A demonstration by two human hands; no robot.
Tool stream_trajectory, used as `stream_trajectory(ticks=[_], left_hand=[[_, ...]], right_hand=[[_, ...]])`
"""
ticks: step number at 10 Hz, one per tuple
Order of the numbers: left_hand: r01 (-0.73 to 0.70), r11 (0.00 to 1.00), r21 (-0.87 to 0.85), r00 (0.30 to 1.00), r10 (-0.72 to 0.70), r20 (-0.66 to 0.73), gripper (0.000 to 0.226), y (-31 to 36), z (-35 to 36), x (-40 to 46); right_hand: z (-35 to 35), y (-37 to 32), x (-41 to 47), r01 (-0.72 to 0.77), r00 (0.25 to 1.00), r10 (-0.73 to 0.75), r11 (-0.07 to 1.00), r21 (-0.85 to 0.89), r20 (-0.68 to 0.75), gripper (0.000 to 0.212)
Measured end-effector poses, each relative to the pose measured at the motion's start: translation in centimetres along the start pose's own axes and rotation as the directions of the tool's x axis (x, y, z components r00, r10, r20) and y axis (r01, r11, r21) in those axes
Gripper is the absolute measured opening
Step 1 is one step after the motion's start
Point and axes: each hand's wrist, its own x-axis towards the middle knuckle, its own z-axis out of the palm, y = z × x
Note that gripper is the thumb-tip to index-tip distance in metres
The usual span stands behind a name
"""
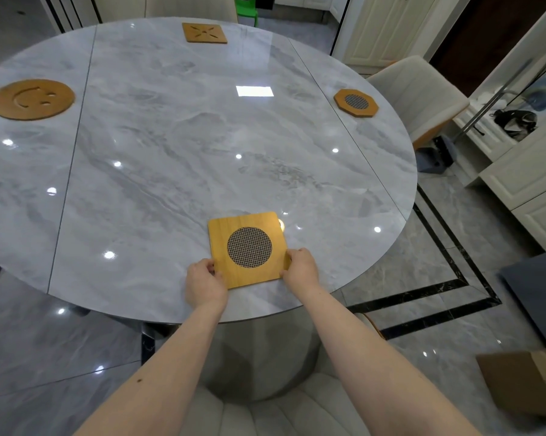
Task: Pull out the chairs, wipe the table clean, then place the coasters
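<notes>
The square coaster [249, 249] lay flat near the table [177, 146] edge, pinched at its near corners by the left hand [204, 282] and right hand [300, 265].

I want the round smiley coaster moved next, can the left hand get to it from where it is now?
Probably yes. The left hand grips the square mesh coaster and must let go first; bare table lies between it and the smiley coaster, though it's a long stretch.

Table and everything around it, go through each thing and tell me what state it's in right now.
Square mesh coaster: flat near the table's front edge, gripped by both hands.
Left hand: holding its left edge.
Right hand: holding its right edge.
Smiley coaster: lying flat.
Octagon coaster: lying flat.
Far square coaster: lying flat.
Chair: pulled out.
</notes>
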Motion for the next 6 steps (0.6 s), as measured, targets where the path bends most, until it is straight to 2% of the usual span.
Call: stream_trajectory(ticks=[2,3,4,5,6], left_hand=[[-0.042,0.999,0.025,0.997,0.041,0.061,0.029,-0.1,-0.2,0.0],[-0.064,0.996,0.065,0.993,0.057,0.103,0.023,0.2,-0.7,0.2],[-0.082,0.986,0.144,0.979,0.054,0.194,0.016,0.5,-1.7,0.0],[-0.086,0.973,0.216,0.96,0.023,0.278,0.011,1.2,-2.8,0.2],[-0.112,0.954,0.276,0.954,0.025,0.299,0.026,2.4,-4.2,1.3]], right_hand=[[-0.2,-0.6,-0.8,0.0,0.999,0.001,1.0,-0.021,0.034,0.02],[-0.5,-0.9,-1.3,0.006,0.997,-0.001,0.998,-0.068,0.073,0.025],[-1.1,-1.2,-2.3,0.0,0.991,0.019,0.99,-0.142,0.132,0.028],[-2.1,-1.8,-2.9,0.029,0.994,-0.011,0.984,-0.173,0.106,0.035],[-3.4,-3.3,-3.7,-0.007,0.999,0.012,0.994,-0.111,0.05,0.041]])
